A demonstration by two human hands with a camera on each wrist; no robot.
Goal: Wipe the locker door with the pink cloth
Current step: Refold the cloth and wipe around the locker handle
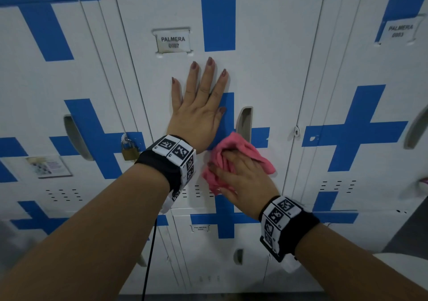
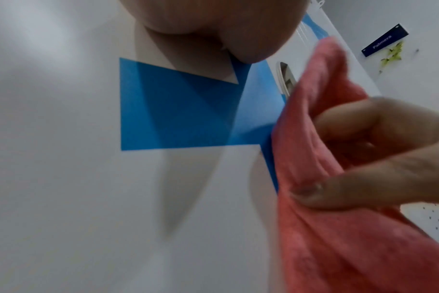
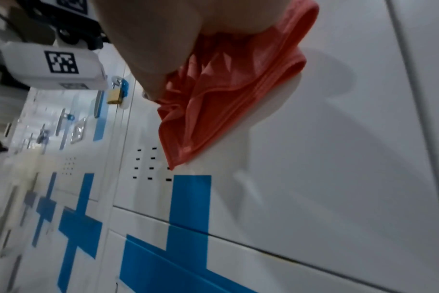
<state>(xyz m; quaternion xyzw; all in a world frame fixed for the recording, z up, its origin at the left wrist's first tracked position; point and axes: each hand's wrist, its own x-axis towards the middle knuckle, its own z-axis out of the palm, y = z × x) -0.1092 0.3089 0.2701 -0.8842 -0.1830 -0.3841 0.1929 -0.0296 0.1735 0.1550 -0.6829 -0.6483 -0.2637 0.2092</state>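
The white locker door (image 1: 273,64) with blue cross stripes and a "PALMERA" label (image 1: 173,42) fills the middle of the head view. My left hand (image 1: 199,96) lies flat on it with fingers spread, just left of the recessed handle (image 1: 244,121). My right hand (image 1: 240,175) grips the bunched pink cloth (image 1: 234,147) and presses it against the door below the handle. In the left wrist view the pink cloth (image 2: 321,178) is bunched under the right hand's fingers (image 2: 364,126). In the right wrist view the cloth (image 3: 226,85) hangs crumpled against the door (image 3: 326,158).
Neighbouring lockers stand on both sides; the left one carries a brass padlock (image 1: 129,152) and a sticker (image 1: 46,166). Vent slots (image 1: 196,190) sit under the cloth. A lower locker door (image 1: 222,254) lies beneath. A black cable (image 1: 150,254) hangs from my left wrist.
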